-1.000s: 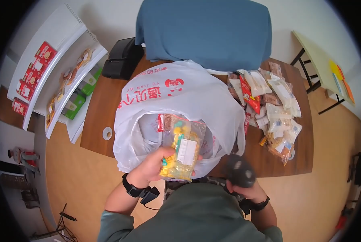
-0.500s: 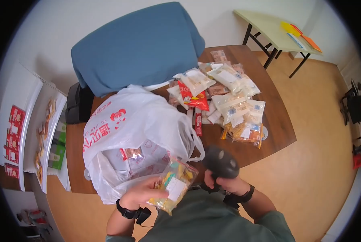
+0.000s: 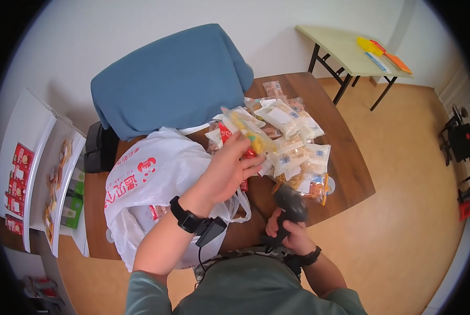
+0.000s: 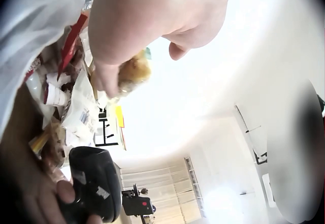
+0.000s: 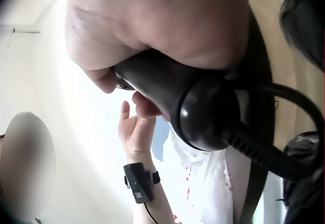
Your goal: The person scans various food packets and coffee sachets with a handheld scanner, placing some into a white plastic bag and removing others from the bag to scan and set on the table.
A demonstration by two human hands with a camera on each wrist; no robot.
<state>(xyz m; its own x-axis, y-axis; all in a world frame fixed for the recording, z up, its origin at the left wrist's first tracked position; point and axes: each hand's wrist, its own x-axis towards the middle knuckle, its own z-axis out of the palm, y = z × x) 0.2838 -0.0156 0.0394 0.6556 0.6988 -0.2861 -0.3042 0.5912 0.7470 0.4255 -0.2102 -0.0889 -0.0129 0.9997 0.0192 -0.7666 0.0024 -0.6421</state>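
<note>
Over the heap of snack packets (image 3: 292,118) on the wooden table, my left hand (image 3: 227,168) reaches out with a clear packet of yellow and green wrapped snacks (image 3: 256,139) at its fingers. In the left wrist view the packet lies against the fingers (image 4: 105,79), while the thumb stands apart from it. Its far end overlaps the heap in the head view. My right hand (image 3: 298,239) grips a black barcode scanner (image 3: 291,205) by its handle, close to the table's front edge. The scanner's cord (image 5: 284,94) shows in the right wrist view.
A white plastic bag (image 3: 166,157) with red print stands left of the heap, partly behind my left forearm. A blue cloth (image 3: 169,79) covers a bulky thing at the back. Shelves (image 3: 40,173) with boxes stand left; a folding table (image 3: 345,50) stands at the back right.
My left hand has carried the yellow snack packet from in front of the white bag forward and right to the heap, and its thumb has come off. The view has turned right.
</note>
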